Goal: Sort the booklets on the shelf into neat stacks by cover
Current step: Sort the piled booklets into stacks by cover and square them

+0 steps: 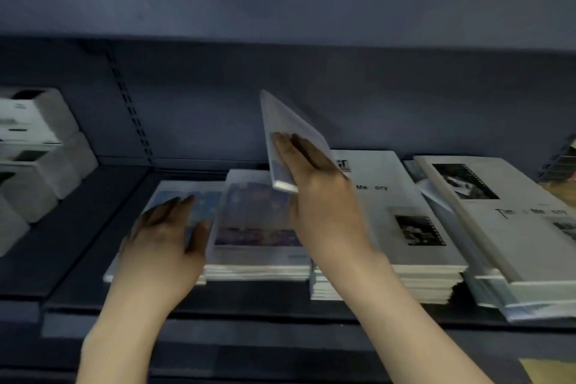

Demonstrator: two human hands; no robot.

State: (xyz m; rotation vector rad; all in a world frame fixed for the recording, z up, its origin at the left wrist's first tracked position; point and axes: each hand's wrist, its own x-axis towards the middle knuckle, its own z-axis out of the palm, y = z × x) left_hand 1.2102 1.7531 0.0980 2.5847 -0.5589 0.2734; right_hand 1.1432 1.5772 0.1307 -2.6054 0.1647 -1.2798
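Above the shelf [93, 305] a tilted booklet [290, 134] is gripped by the right hand [314, 193], the flat-fingered left hand [165, 234] is rested on the blue-cover stack [174, 196], and a matching stack must probably be chosen next.

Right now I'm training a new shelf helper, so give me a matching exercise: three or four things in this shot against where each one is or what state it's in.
Things:
1. lifted booklet
2. left hand
3. Memory-cover stack
4. white boxes

Places or states:
A. stacked at the far left of the shelf
B. tilted up in the right hand
C. lying flat on the blue-cover booklet
D. lying right of the colourful-cover stack

Pairs: 1-B, 2-C, 3-D, 4-A
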